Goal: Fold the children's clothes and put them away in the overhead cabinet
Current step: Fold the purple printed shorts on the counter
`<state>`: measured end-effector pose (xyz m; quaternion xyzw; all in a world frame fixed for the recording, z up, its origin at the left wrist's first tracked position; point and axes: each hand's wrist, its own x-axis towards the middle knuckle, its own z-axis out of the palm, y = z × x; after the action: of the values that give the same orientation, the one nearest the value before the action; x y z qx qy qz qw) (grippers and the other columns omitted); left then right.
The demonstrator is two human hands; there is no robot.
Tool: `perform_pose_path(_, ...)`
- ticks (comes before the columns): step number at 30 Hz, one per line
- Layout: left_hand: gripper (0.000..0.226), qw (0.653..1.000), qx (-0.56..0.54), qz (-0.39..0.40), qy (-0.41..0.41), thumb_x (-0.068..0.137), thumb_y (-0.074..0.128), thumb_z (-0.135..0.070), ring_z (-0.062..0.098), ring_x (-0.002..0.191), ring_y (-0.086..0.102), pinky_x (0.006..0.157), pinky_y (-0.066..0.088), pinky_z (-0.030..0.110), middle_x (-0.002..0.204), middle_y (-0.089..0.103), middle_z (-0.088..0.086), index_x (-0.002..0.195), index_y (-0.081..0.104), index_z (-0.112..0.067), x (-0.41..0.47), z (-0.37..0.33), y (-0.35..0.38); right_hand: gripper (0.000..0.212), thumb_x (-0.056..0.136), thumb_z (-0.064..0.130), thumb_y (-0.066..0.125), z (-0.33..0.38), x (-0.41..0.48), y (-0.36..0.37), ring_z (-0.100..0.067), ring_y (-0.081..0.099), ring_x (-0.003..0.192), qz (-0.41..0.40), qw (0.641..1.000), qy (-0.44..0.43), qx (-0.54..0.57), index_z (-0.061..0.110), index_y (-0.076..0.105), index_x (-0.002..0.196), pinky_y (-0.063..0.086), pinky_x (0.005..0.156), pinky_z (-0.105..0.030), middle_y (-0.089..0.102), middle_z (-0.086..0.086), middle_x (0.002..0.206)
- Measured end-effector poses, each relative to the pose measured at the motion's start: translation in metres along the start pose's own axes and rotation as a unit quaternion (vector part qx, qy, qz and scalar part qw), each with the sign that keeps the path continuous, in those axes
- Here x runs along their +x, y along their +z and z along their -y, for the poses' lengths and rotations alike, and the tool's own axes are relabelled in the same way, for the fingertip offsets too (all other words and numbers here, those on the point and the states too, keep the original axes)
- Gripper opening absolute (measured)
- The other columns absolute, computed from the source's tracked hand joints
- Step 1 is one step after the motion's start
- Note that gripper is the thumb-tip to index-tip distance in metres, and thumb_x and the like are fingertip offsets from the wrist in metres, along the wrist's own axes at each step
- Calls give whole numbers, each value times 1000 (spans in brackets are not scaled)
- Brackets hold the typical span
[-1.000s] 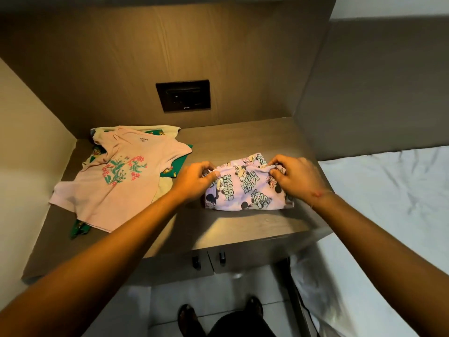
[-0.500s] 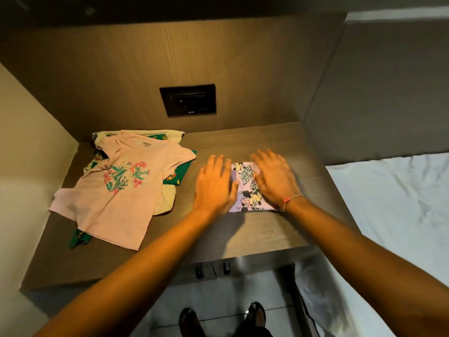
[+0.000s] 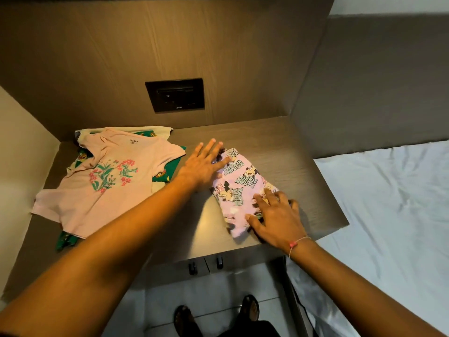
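A folded lilac garment [image 3: 239, 188] printed with cartoon mice lies on the wooden desk top [image 3: 286, 154], turned diagonally. My left hand [image 3: 204, 164] rests flat on its far left corner, fingers spread. On the garment's near right end my right hand [image 3: 274, 215] presses with fingers apart, thumb along the fabric edge. A pink T-shirt [image 3: 104, 181] with a flower print lies spread out to the left, on top of a green printed garment [image 3: 167, 170] and a pale yellow one [image 3: 155, 129]. The overhead cabinet is out of view.
A dark wall socket panel [image 3: 175, 94] sits in the wooden back wall. A cream side wall [image 3: 21, 152] bounds the desk on the left. Two drawer handles [image 3: 206, 265] show below the desk front. A bed with a white sheet [image 3: 388, 215] lies to the right.
Both hands held the garment's ends, then folded it in half and pressed it flat. Now it lies rotated diagonally, and my hands have slid apart to its two ends.
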<state>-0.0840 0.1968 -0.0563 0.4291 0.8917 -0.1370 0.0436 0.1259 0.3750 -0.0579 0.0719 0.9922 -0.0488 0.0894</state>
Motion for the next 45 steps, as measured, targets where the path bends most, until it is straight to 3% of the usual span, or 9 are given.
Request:
perform_pose_path(4,67,997,-59,-44,-28,100,43,-44,30,150,-11,121,-1,54,164,-6,10,156,8,-30,-20,-24,-13,57,91,60,37,-3,-15,-6,-22,43,119,-38,996,-73,26,31,45,140,37,92,-41,47,2,142)
perform_pose_path(9,53,969,-214,-108,53,97,39,-55,22,142,36,116,22,50,150,46,1,140,50,-27,-108,-58,10,78,84,74,41,-32,-18,-11,-22,25,143,-18,984,-165,61,33,30,150,29,110,-44,28,5,158)
perform_pose_path(13,80,973,-205,-81,75,86,39,-77,22,148,22,119,18,43,157,33,1,146,44,-23,-146,-74,34,99,74,88,34,-33,-20,5,-25,8,149,36,978,-207,-1,34,12,155,12,119,-51,12,3,163)
perform_pose_path(18,62,961,-226,-143,66,86,65,-53,22,145,31,117,29,44,152,42,3,138,54,-21,-161,-90,48,66,80,51,70,-31,-32,23,-26,50,117,-107,961,-254,6,26,50,138,50,92,-46,56,-4,133)
perform_pose_path(23,31,926,-289,-238,39,89,64,-39,20,111,66,88,58,41,117,72,1,112,71,-20,-174,-100,44,40,72,25,79,-31,-44,30,-18,56,96,-184,944,-264,73,25,68,111,50,78,-36,68,4,107)
perform_pose_path(27,28,855,-478,-188,-72,92,52,-54,5,66,63,52,55,29,85,69,-12,107,61,-32,-163,-89,11,21,89,38,59,-22,-40,3,-11,62,81,-172,928,-163,286,27,66,105,51,66,-28,69,7,92)
perform_pose_path(32,19,745,-635,-124,-161,94,61,-39,12,82,73,67,62,41,91,74,3,104,56,-24,-109,-60,-19,13,94,37,58,-17,-2,-29,-10,62,64,-156,939,-82,295,28,56,103,48,52,-28,69,6,79)
perform_pose_path(38,27,781,-560,-121,-249,91,63,-47,12,82,70,64,56,26,93,74,-2,101,63,-21,-42,-32,-20,19,94,39,58,-15,61,-38,-29,65,88,-81,968,28,236,23,61,104,56,72,-43,72,-8,99)
perform_pose_path(45,56,915,-289,-185,-211,98,40,-49,31,131,45,105,37,48,142,49,12,142,43,-14,-44,-62,-8,44,90,42,60,-8,68,-29,-33,58,111,-160,972,88,149,20,51,127,51,86,-44,61,-10,124)
